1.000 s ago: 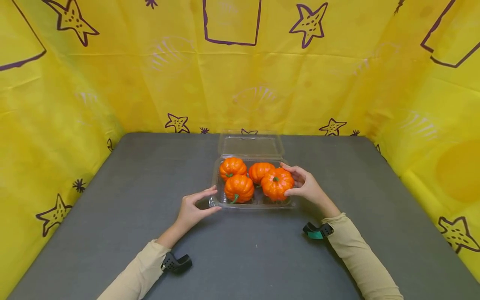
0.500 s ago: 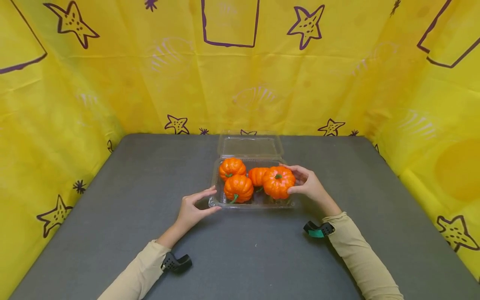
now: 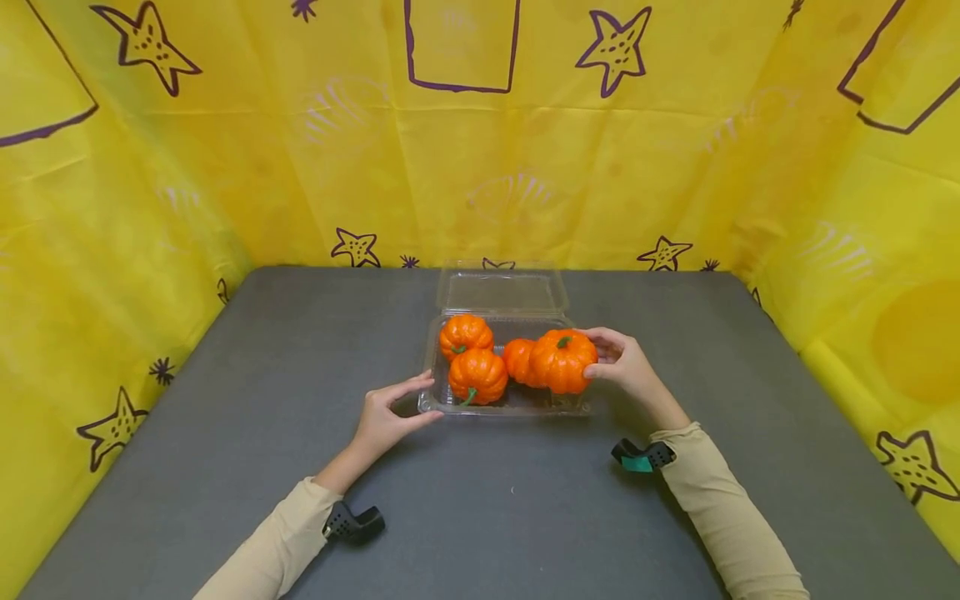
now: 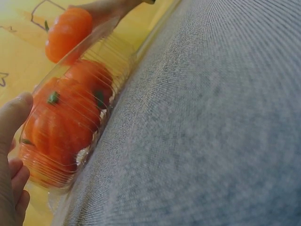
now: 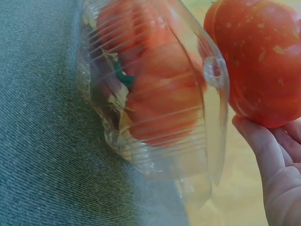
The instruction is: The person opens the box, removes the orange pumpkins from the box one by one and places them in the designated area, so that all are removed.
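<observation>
My right hand (image 3: pixel 626 364) grips a small orange pumpkin (image 3: pixel 563 361) by its right side. In the right wrist view that pumpkin (image 5: pixel 263 61) is up above the rim of a clear plastic clamshell container (image 3: pixel 517 410). Two more pumpkins, a rear one (image 3: pixel 466 335) and a front one (image 3: pixel 477 376) with a green stem, lie in the container's left half. Another pumpkin (image 3: pixel 517 360) sits right of them, partly hidden behind the held one. At the front left corner of the container, my left hand (image 3: pixel 381 422) holds the rim between thumb and fingers.
The container's hinged lid (image 3: pixel 502 292) lies folded back toward the far table edge. A grey cloth-covered table (image 3: pixel 480 508) extends around it. Yellow patterned fabric (image 3: pixel 480 183) hangs behind and on both sides. Black wrist devices (image 3: pixel 352 525) sit on both forearms.
My right hand has lifted its pumpkin and moved it slightly right, tilting its stem to the back. More of the pumpkin behind is covered now. My left hand stays at the corner.
</observation>
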`<state>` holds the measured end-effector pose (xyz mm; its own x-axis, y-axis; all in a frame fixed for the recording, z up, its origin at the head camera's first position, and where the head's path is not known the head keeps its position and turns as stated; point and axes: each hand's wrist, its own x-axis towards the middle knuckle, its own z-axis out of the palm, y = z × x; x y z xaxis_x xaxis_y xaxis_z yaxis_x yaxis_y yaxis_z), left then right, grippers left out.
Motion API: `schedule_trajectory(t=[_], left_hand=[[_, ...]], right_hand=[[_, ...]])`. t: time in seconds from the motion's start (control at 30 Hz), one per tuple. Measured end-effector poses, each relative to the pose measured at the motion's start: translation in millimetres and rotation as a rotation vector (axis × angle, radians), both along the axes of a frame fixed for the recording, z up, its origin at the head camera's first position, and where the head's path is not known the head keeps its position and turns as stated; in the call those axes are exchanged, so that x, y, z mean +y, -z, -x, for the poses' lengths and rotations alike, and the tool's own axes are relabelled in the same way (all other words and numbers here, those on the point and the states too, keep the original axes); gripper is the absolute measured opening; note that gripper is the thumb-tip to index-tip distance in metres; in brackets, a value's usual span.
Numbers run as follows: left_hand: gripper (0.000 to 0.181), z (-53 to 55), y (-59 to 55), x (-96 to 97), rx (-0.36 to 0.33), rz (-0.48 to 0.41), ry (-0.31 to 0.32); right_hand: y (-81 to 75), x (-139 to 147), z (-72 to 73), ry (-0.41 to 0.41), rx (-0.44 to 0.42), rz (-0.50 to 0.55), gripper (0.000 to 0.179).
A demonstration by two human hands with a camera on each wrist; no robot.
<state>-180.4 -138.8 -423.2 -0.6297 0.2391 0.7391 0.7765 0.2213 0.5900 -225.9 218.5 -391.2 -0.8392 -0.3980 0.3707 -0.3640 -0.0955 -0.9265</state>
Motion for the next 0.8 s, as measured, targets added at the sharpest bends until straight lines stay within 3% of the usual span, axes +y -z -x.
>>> schedule_trajectory(t=[0.37, 0.8], left_hand=[[0.045, 0.4, 1.4, -0.4, 0.015, -0.001, -0.001], [0.045, 0.9, -0.3, 0.2, 0.027, 0.006, -0.004]], right_hand=[[-8.4, 6.2, -1.9, 0.104, 0.018, 0.017, 0.036], [-5.9, 15.1, 3.1, 0.283, 0.026, 0.024, 0.037]])
